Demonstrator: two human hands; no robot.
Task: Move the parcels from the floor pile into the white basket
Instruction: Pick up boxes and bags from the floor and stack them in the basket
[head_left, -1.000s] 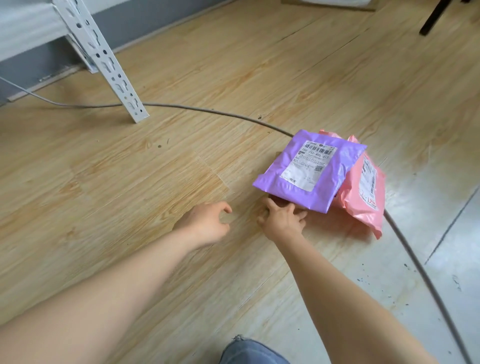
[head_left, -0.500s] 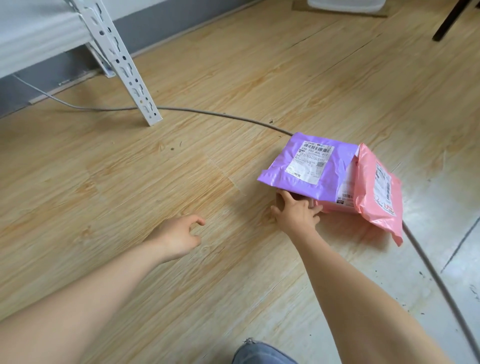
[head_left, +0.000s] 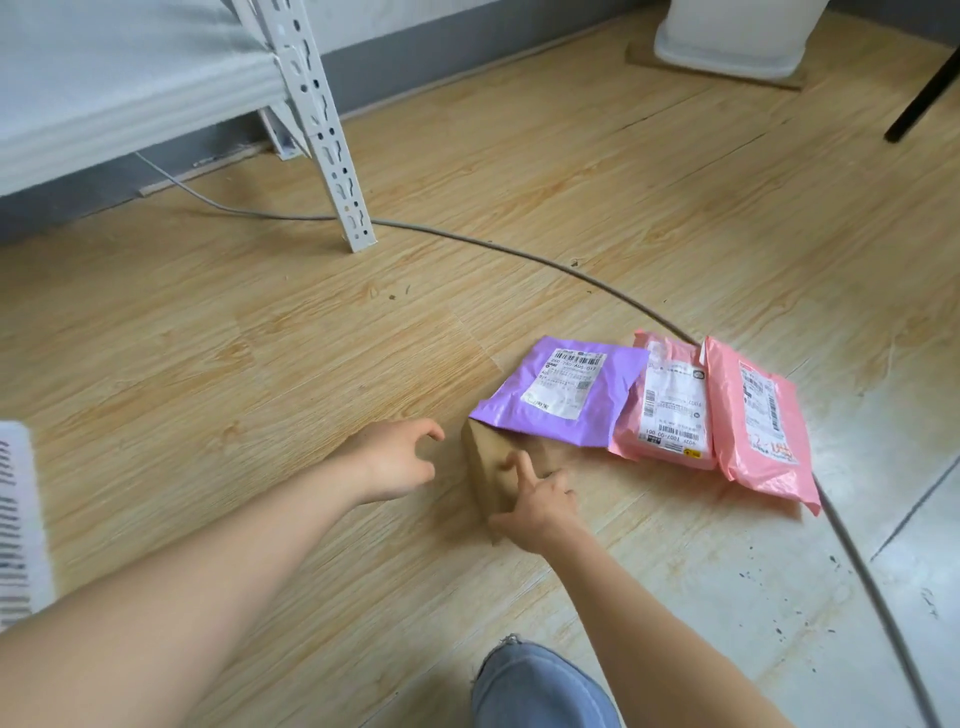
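Note:
Several parcels lie on the wooden floor. A purple parcel (head_left: 563, 392) rests on a brown paper parcel (head_left: 485, 462), and two pink parcels (head_left: 670, 410) (head_left: 753, 415) lie to its right. My right hand (head_left: 537, 501) grips the brown parcel at its near edge, with the index finger stretched out on top. My left hand (head_left: 397, 457) hovers just left of the brown parcel with loosely curled fingers and holds nothing. A white slotted basket (head_left: 18, 519) shows at the left edge, mostly cut off.
A grey cable (head_left: 519, 254) curves across the floor behind and to the right of the parcels. A white shelf leg (head_left: 332, 150) stands at the back left. A white tub (head_left: 727, 41) sits on cardboard far back. My knee (head_left: 540, 686) is at the bottom.
The view has shifted, and a second pink parcel and the basket edge now show. The brown parcel has come out from under the purple one in my right hand. My left hand moved closer.

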